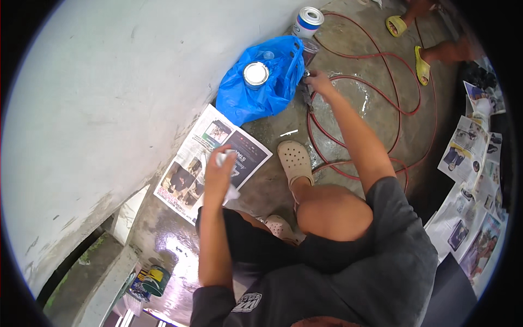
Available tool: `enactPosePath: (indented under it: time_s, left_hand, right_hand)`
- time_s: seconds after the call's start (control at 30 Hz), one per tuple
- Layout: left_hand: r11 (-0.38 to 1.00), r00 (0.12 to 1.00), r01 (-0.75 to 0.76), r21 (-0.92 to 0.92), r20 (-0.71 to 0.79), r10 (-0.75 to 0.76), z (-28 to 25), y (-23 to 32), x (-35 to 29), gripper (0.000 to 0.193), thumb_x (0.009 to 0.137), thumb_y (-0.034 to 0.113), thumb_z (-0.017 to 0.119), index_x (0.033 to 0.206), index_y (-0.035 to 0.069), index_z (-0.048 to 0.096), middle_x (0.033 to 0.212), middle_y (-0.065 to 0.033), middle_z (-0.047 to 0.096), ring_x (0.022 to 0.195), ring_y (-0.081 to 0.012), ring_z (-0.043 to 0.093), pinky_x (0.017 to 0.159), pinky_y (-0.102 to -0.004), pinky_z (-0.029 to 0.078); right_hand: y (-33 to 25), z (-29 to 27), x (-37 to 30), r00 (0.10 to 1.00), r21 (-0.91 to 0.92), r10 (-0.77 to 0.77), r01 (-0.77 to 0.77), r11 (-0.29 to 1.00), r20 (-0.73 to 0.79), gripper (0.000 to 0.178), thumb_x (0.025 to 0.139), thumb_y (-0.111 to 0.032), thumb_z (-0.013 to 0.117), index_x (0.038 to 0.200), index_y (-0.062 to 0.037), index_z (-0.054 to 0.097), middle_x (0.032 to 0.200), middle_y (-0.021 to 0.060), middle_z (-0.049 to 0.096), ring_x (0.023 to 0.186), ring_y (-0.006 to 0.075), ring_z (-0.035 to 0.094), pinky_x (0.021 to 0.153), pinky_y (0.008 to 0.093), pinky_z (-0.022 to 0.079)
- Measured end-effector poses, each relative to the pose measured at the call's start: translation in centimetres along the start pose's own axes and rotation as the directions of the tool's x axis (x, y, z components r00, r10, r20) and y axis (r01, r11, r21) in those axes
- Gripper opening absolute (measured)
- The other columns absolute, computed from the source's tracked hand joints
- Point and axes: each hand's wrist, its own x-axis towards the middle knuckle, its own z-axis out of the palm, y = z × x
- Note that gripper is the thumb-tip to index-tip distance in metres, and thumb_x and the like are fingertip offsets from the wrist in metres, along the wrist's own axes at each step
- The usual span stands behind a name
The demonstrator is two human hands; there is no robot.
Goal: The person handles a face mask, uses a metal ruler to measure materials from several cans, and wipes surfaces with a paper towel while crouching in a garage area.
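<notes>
My left hand (pixel 219 166) is closed around a white crumpled sheet or rag (pixel 232 194), part of which hangs below the palm. It is held above a newspaper (pixel 253 169) spread on the floor. Reaching forward, my right hand (pixel 320 84) closes its fingers on a small dark metallic thing (pixel 306 74) whose kind is not clear. Left of that hand lies an open blue plastic bag (pixel 239 103), with a white-topped can (pixel 256 74) and a clear cup (pixel 268 55) on it. A dark brown container (pixel 310 49) stands just beyond my right hand.
A white-and-blue can (pixel 309 20) stands at the wall (pixel 120 98). Red hose (pixel 400 98) loops over the wet concrete floor. Another person's feet in yellow slippers (pixel 422 66) are at the far right. Newspaper sheets (pixel 463 155) line the right side; a green tin (pixel 156 280) sits lower left.
</notes>
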Motion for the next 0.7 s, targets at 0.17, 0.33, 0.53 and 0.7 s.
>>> enactPosePath:
  time_s: [0.17, 0.33, 0.53, 0.7]
  left_hand:
    - [0.986, 0.992, 0.105, -0.129, -0.058, -0.113, 3.8, -4.9, -1.7, 0.032, 0.094, 0.027, 0.068, 0.117, 0.005, 0.067, 0.091, -0.0033, 0.066, 0.084, -0.0116, 0.06, 0.077, -0.0277, 0.048]
    - [0.91, 0.959, 0.05, -0.412, -0.235, -0.159, -0.5, -2.5, -0.8, 0.035, 0.096, 0.03, 0.067, 0.123, 0.007, 0.062, 0.093, -0.0023, 0.063, 0.085, -0.0136, 0.062, 0.081, -0.029, 0.05]
    - [0.579, 0.863, -0.174, -0.796, -0.407, -0.3, -5.1, -3.4, -1.6, 0.055, 0.098, 0.037, 0.065, 0.135, 0.0, 0.047, 0.117, -0.0116, 0.059, 0.111, -0.0217, 0.057, 0.097, -0.0375, 0.046]
    - [0.431, 0.872, -0.219, -0.875, -0.374, -0.316, -5.9, -4.0, -1.4, 0.043, 0.095, 0.021, 0.065, 0.13, 0.002, 0.049, 0.12, -0.0108, 0.058, 0.115, -0.0234, 0.055, 0.1, -0.0399, 0.045]
  right_hand:
    - [-1.6, 3.5, -0.9, 0.997, 0.002, -0.01, 0.01, 1.0, 0.074, 0.045, 0.079, -0.025, 0.076, 0.116, 0.0002, 0.069, 0.104, 0.0188, 0.072, 0.096, 0.0274, 0.069, 0.085, 0.0387, 0.052]
    - [0.0, 0.6, -4.5, 0.989, 0.059, -0.104, 0.11, 0.992, -0.105, 0.03, 0.082, -0.024, 0.074, 0.103, -0.002, 0.072, 0.088, 0.0107, 0.072, 0.076, 0.02, 0.066, 0.074, 0.0346, 0.051]
    - [-2.4, -1.7, -18.6, 0.976, 0.1, -0.212, 0.207, 0.973, 0.045, 0.029, 0.092, -0.021, 0.07, 0.111, 0.0007, 0.068, 0.086, 0.003, 0.068, 0.076, 0.0112, 0.061, 0.068, 0.028, 0.048]
    - [-3.0, 0.7, -22.2, 0.789, -0.208, -0.421, 0.55, 0.809, 0.448, 0.026, 0.091, -0.022, 0.07, 0.11, -0.0044, 0.067, 0.094, 0.0159, 0.071, 0.085, 0.0318, 0.069, 0.074, 0.0399, 0.052]
